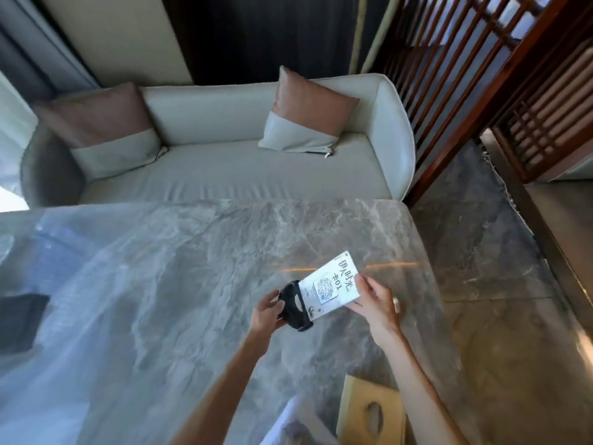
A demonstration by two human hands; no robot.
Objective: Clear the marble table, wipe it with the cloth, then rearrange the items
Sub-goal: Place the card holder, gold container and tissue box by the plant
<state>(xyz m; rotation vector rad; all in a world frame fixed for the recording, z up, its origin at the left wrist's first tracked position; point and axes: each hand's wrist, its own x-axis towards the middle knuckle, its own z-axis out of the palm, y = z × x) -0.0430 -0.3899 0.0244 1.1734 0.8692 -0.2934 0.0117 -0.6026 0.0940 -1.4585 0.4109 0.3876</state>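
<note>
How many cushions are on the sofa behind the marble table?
2. One cushion leans in the sofa's left corner; the other cushion stands against the backrest toward the right end. None seems hidden, though the left edge is glare-washed.

hands: 2 (268,311) (375,305) | table: 1 (192,268) | sign card on black base: 1 (330,285) | wooden box: 1 (372,409) | sofa: 1 (224,178) | cushions: 2 (102,126) (308,115)

Daylight enters from the left of the frame, washing the surface (134,284) there with pale blue glare. The far right stays dimmer and warm-toned. Straight lines bow at the edges, and the whole frame looks soft.
</note>
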